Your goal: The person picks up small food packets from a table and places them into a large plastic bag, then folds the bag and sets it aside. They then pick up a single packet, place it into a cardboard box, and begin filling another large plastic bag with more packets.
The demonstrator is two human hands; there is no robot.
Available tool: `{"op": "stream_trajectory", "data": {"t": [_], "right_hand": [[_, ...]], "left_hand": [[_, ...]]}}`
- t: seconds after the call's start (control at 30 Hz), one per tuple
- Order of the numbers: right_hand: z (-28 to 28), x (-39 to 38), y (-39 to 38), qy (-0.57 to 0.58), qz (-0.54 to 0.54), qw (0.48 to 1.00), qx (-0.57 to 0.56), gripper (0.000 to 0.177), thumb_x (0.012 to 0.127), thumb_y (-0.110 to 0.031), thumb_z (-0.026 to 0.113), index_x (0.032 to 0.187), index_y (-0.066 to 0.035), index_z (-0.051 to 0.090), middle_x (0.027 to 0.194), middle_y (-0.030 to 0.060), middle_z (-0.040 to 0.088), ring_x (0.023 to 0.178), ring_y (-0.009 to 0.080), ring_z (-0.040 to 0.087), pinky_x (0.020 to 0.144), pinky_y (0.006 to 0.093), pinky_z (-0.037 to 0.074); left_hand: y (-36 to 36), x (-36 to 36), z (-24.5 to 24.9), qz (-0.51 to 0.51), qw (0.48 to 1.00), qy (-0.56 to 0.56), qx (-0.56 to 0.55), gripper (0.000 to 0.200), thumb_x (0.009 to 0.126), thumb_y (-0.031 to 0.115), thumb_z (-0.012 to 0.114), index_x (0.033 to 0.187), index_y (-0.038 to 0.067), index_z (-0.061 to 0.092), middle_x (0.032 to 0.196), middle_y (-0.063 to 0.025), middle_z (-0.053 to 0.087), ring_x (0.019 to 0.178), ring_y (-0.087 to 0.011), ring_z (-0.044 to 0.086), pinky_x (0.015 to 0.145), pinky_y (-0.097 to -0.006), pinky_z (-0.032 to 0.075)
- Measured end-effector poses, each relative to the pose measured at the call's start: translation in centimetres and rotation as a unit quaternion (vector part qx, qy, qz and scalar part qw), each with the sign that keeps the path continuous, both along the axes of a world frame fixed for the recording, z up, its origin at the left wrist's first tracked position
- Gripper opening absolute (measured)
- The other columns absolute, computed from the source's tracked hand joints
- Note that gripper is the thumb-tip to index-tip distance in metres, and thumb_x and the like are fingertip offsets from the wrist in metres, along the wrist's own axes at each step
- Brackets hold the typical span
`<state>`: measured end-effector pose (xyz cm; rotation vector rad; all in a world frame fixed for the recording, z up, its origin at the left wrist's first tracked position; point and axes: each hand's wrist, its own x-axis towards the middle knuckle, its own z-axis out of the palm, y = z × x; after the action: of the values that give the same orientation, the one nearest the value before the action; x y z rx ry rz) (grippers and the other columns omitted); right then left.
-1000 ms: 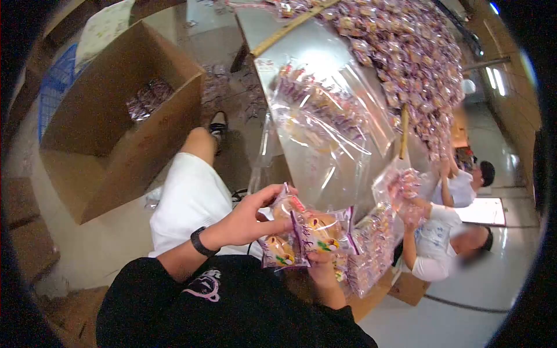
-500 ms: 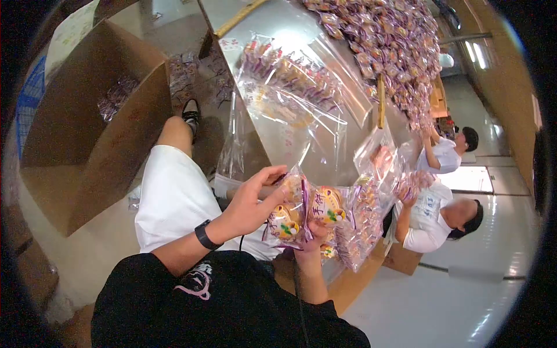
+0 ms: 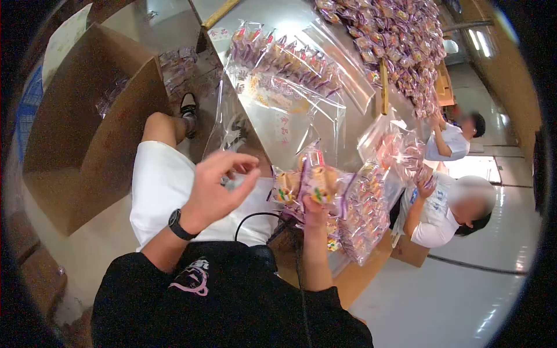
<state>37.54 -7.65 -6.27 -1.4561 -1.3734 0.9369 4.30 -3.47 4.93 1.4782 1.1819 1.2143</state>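
Note:
My left hand (image 3: 217, 188), with a dark watch on its wrist, is raised left of the wrapped snack packets (image 3: 321, 184). Its fingers are curved and apart, with nothing between them. From below, my right hand (image 3: 315, 213) grips the small clear packets with purple edges, its thumb over their front. Just right of them lies a group of similar packets (image 3: 365, 217) under clear plastic. On the metal table (image 3: 272, 130) ahead, a large clear bag (image 3: 284, 64) holds a row of packets.
A heap of packets (image 3: 400, 52) covers the table's far right, near a wooden strip (image 3: 384, 87). An open cardboard box (image 3: 116, 145) stands at left, with packets inside. Two people in white shirts, one nearer (image 3: 435, 214) and one farther (image 3: 449, 145), handle items at the right.
My left hand has let go of the packets and moved left. My right hand still holds them, now slightly higher and tilted differently. The view has shifted a little.

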Motion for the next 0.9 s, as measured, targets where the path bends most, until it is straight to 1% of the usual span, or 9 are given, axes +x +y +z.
{"op": "stream_trajectory", "data": {"t": [0.03,0.07,0.17,0.27,0.3,0.53,0.7,0.87,0.9], "right_hand": [[0.5,-0.4,0.2,-0.158,0.056,0.984,0.057,0.076,0.077,-0.018,0.081,0.145,-0.004,0.049,0.139,0.0150,0.059,0.123,0.0308,0.062,0.106,0.0450,0.051],[3.6,-2.4,1.5,-0.127,0.085,0.986,0.060,0.076,0.075,-0.020,0.084,0.143,-0.005,0.052,0.142,0.0162,0.056,0.127,0.0317,0.059,0.108,0.0449,0.048],[11.7,-7.9,4.7,-0.006,0.156,0.987,0.035,0.074,0.068,-0.026,0.090,0.133,-0.007,0.061,0.149,0.0215,0.051,0.139,0.0370,0.048,0.114,0.0443,0.039],[12.6,-7.9,6.9,-0.123,0.241,0.961,0.061,0.077,0.060,-0.027,0.093,0.128,-0.007,0.065,0.152,0.0246,0.047,0.144,0.0404,0.045,0.115,0.0437,0.038],[13.0,-7.5,8.0,-0.212,0.271,0.934,0.091,0.080,0.056,-0.026,0.093,0.129,-0.007,0.065,0.153,0.0246,0.046,0.144,0.0403,0.046,0.115,0.0435,0.039],[15.0,-10.8,9.9,-0.350,0.294,0.889,0.004,0.075,0.056,-0.023,0.092,0.125,-0.009,0.067,0.160,0.0249,0.035,0.140,0.0446,0.047,0.112,0.0442,0.044],[14.8,-13.2,9.3,-0.305,0.381,0.873,0.007,0.083,0.058,-0.024,0.092,0.135,-0.012,0.062,0.161,0.0245,0.034,0.141,0.0441,0.046,0.113,0.0437,0.044],[13.3,-11.7,12.9,-0.325,0.339,0.883,-0.001,0.088,0.061,-0.026,0.091,0.142,-0.012,0.059,0.159,0.0262,0.036,0.142,0.0444,0.044,0.115,0.0435,0.042],[13.1,-11.3,13.5,-0.353,0.325,0.877,0.030,0.086,0.060,-0.027,0.091,0.140,-0.012,0.061,0.158,0.0252,0.039,0.136,0.0443,0.052,0.108,0.0442,0.048]], "left_hand": [[0.9,-0.8,-0.3,0.056,0.990,0.085,0.097,0.037,0.084,0.008,0.078,0.120,0.007,0.071,0.127,-0.0116,0.066,0.111,-0.0232,0.064,0.083,-0.0334,0.055],[2.0,-1.4,-0.4,0.109,0.960,0.169,0.193,0.037,0.081,0.007,0.078,0.118,0.007,0.072,0.128,-0.0125,0.066,0.111,-0.0252,0.064,0.086,-0.0355,0.055],[5.7,-1.8,1.4,0.173,0.907,0.312,0.222,0.042,0.074,0.010,0.078,0.116,0.011,0.073,0.124,-0.0106,0.065,0.112,-0.0307,0.061,0.093,-0.0429,0.051],[8.0,-1.0,-1.1,0.178,0.894,0.369,0.181,0.041,0.077,0.010,0.075,0.117,0.014,0.074,0.132,-0.0090,0.062,0.118,-0.0314,0.058,0.096,-0.0440,0.050],[8.7,-0.8,-2.4,0.166,0.900,0.370,0.159,0.039,0.079,0.011,0.073,0.118,0.015,0.074,0.134,-0.0085,0.062,0.120,-0.0316,0.058,0.097,-0.0432,0.051],[9.1,-0.6,-2.7,0.204,0.962,0.149,0.104,0.017,0.090,0.005,0.065,0.103,0.006,0.077,0.118,-0.0088,0.071,0.100,-0.0334,0.069,0.088,-0.0417,0.056],[9.0,-1.4,-2.9,0.187,0.979,0.007,0.084,0.020,0.090,0.003,0.066,0.107,0.004,0.076,0.113,-0.0152,0.071,0.101,-0.0366,0.069,0.089,-0.0435,0.055],[7.8,-2.1,-1.9,0.112,0.985,0.098,0.088,0.043,0.083,0.002,0.068,0.125,0.007,0.069,0.135,-0.0164,0.061,0.109,-0.0363,0.068,0.099,-0.0425,0.052],[7.6,-2.2,-1.6,0.094,0.985,0.122,0.075,0.048,0.082,0.002,0.068,0.129,0.008,0.067,0.139,-0.0167,0.058,0.110,-0.0372,0.068,0.100,-0.0429,0.052]]}}
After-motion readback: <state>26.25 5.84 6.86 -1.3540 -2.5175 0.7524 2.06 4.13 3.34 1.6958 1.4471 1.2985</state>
